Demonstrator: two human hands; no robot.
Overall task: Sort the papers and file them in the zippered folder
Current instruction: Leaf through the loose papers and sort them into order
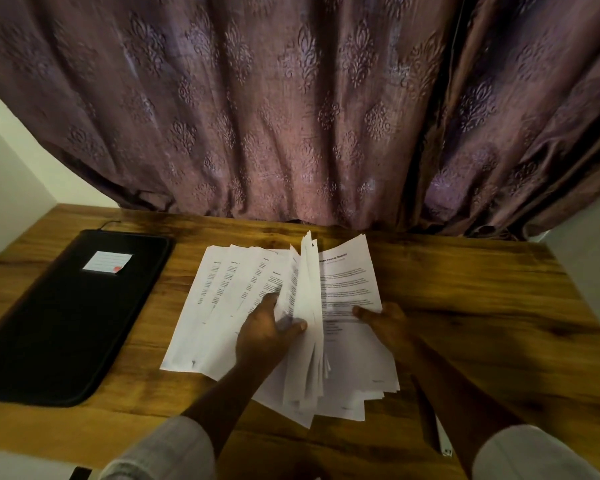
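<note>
One zippered folder (66, 317) lies at the tabletop's (465, 289) left edge. The left hand (267, 334) and right hand (388, 322) each clamp fanned papers (347, 282), too overlapped to count.

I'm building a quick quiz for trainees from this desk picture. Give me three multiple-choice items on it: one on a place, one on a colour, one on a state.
1. Where does the zippered folder lie?
A. left of the papers
B. on top of the papers
C. right of the papers

2. What colour is the folder's cover?
A. white
B. black
C. red

3. What is the left hand doing?
A. resting flat on the folder
B. hanging idle
C. gripping lifted sheets

Answers:
1 A: it lies apart from the sheets, on the person's left.
2 B: the cover is black, with only a pale label on it.
3 C: thumb and fingers pinch a raised sheaf of the papers.
</note>
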